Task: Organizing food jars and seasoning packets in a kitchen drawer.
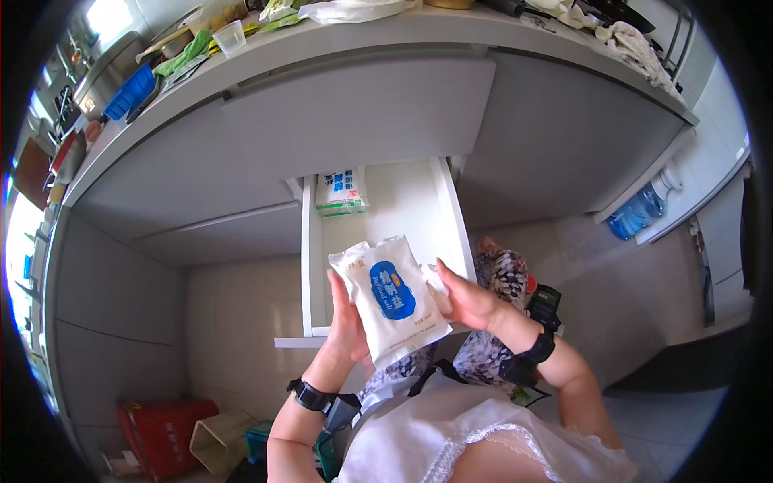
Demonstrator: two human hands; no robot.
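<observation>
My left hand (348, 323) grips the left side of a white plastic bag of refined salt (392, 299) with a blue printed patch. On its other side, my right hand (471, 296) holds a crumpled white packet or cloth (436, 287) against the bag's right edge; which of these it is I cannot tell. Both hands are over an open white drawer (456, 223) in a grey cabinet. White packets with blue print and a green strip (342, 192) lie in the drawer's back left corner.
Above runs the grey countertop (362, 36) with a blue plastic basket (130, 90), a clear cup (229, 38) and cloths. A blue water jug (640, 208) is at the right. A red bag (163, 435) and a beige bin (220, 441) stand on the floor at lower left.
</observation>
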